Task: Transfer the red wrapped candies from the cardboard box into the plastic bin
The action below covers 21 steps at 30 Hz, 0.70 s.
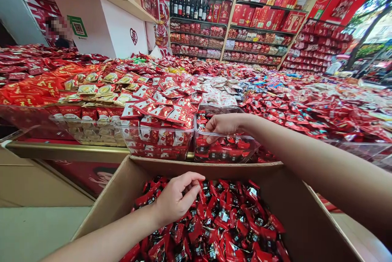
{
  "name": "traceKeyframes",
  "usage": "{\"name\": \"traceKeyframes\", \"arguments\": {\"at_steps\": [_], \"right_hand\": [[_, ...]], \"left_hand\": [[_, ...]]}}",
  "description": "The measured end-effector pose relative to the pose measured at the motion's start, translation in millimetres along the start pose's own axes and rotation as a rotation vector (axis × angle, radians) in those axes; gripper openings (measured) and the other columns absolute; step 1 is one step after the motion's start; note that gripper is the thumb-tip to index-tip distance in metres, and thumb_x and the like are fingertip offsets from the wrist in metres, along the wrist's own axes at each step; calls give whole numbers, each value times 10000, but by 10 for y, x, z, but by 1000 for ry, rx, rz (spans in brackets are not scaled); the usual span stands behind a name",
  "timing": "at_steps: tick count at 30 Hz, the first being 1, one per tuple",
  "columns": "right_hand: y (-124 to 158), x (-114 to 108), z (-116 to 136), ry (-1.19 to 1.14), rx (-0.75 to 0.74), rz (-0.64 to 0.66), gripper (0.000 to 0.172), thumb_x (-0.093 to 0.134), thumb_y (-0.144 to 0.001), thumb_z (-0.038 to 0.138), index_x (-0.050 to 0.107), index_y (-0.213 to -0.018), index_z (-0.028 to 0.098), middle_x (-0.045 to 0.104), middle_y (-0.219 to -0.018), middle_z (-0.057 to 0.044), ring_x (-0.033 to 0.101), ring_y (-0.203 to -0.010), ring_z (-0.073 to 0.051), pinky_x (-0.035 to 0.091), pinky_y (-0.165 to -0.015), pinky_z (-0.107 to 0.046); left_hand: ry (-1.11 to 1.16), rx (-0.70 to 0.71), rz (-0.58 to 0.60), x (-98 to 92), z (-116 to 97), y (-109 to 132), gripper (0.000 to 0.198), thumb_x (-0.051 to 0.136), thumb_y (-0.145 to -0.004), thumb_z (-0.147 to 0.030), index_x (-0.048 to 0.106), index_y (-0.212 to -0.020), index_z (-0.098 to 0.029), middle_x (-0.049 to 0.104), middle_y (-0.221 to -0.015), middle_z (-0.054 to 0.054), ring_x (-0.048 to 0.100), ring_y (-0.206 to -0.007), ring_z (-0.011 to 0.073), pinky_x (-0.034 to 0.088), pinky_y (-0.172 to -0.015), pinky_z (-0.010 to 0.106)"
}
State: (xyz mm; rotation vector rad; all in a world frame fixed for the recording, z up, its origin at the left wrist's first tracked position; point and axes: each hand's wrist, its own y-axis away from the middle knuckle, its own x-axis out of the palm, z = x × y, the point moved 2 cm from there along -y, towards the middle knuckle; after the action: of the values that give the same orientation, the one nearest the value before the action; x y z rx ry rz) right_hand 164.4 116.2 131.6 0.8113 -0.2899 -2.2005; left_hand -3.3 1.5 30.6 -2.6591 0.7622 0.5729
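Note:
My left hand is over the open cardboard box, just above a heap of red and black wrapped candies. Its fingers are curled in towards the thumb; whatever is in them, if anything, cannot be made out. Further forward, my right hand reaches into a clear plastic bin of matching candies. The thumb points down by the bin's front rim, and the closed fingers are partly hidden, so what they hold does not show.
Left of that bin stands another clear bin with stacked red and white packets, then durian packets. Heaps of red packets spread to the right. Behind are shelves with bottles and red boxes. A blurred person is at far left.

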Motion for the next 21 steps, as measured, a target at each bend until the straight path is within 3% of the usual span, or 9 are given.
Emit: {"name": "traceKeyframes", "arguments": {"at_steps": [12, 14, 18, 19, 21], "right_hand": [[60, -40, 37, 119, -49, -13, 206, 666, -512, 277, 639, -686, 171, 588, -560, 24, 463, -486, -69, 355, -473, -205], [119, -74, 74, 108, -87, -63, 184, 638, -558, 292, 636, -693, 167, 587, -580, 11, 461, -486, -71, 354, -465, -210], [547, -86, 282, -6, -281, -358, 132, 593, -619, 290, 609, -670, 169, 557, -551, 22, 445, -462, -56, 343, -441, -188], [678, -23, 319, -49, -304, -361, 122, 585, -625, 288, 599, -660, 172, 547, -533, 32, 438, -446, -49, 337, -428, -178], [860, 238, 297, -101, -264, -163, 127, 567, -635, 298, 594, -668, 178, 552, -534, 40, 452, -429, -50, 340, -410, -170]], "left_hand": [[-51, 40, 14, 19, 21, -8, 209, 385, -784, -213, 491, -961, -181, 559, -707, 7, 506, -619, 112, 411, -596, 218], [-98, 44, 34, 18, 19, -15, 206, 379, -787, -211, 495, -954, -183, 568, -727, 13, 514, -644, 117, 411, -618, 221], [-251, 80, 223, 37, 32, -22, 212, 377, -779, -189, 532, -924, -199, 589, -829, 28, 526, -749, 134, 406, -695, 233], [-295, 90, 303, 53, 51, -10, 214, 389, -769, -185, 540, -920, -205, 591, -843, 29, 527, -768, 141, 405, -708, 240], [-370, 79, 445, 97, 117, 43, 232, 432, -735, -185, 544, -935, -222, 591, -860, 29, 526, -798, 163, 408, -728, 264]]}}
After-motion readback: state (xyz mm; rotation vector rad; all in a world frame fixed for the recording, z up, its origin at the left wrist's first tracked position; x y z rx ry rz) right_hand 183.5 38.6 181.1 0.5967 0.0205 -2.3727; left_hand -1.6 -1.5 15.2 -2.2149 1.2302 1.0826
